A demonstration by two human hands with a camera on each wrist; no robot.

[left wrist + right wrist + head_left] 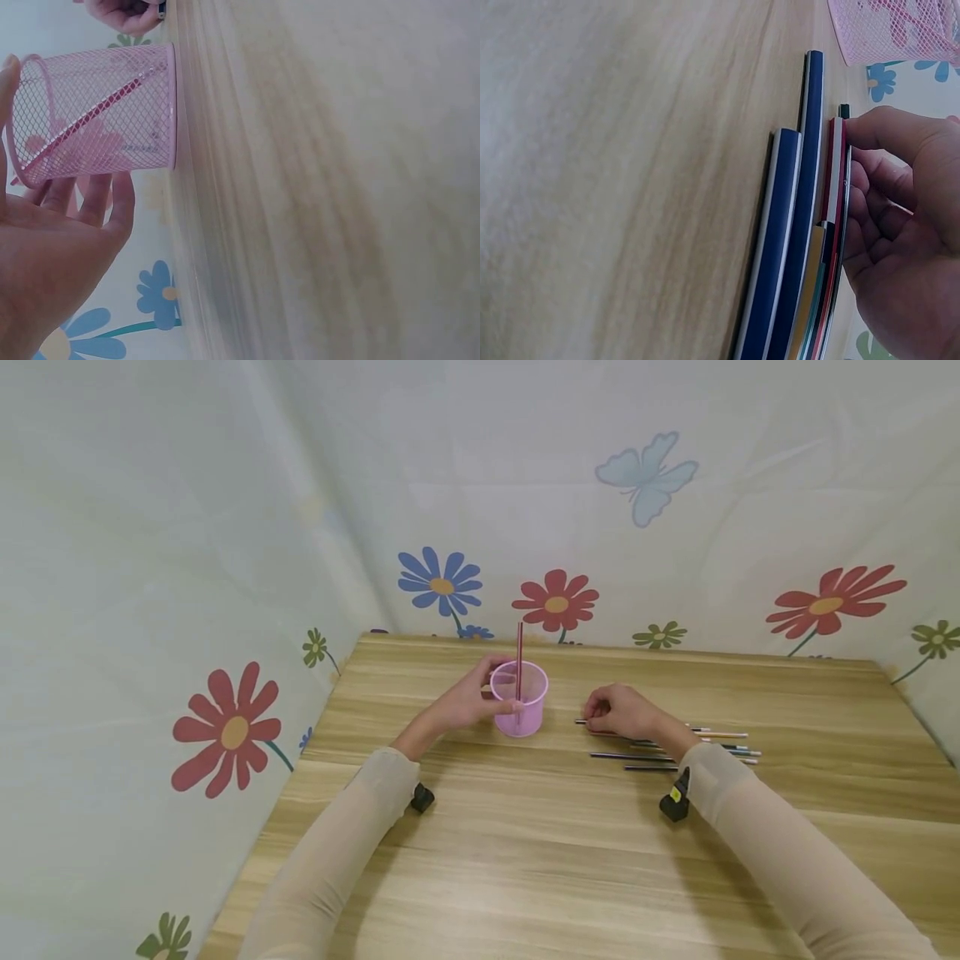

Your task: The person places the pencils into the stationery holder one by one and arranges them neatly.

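My left hand (467,700) holds a pink mesh pencil cup (529,720) upright on the table, thumb at the near side and fingers around the far side. One red striped pencil (520,647) stands in the cup and leans against its rim. To the right, my right hand (628,712) pinches a dark pencil (580,722) low over the table, beside a loose group of pencils. In the right wrist view, the thumb and finger meet at its dark green end (844,112), right by a red-and-white pencil (833,172). Two dark blue pencils (774,240) lie nearer.
The wooden table (480,860) reaches a pale curtain (495,468) printed with flowers at the back and left. More pencil ends (738,735) stick out to the right beneath my right wrist. A small black camera (675,806) is strapped at each wrist.
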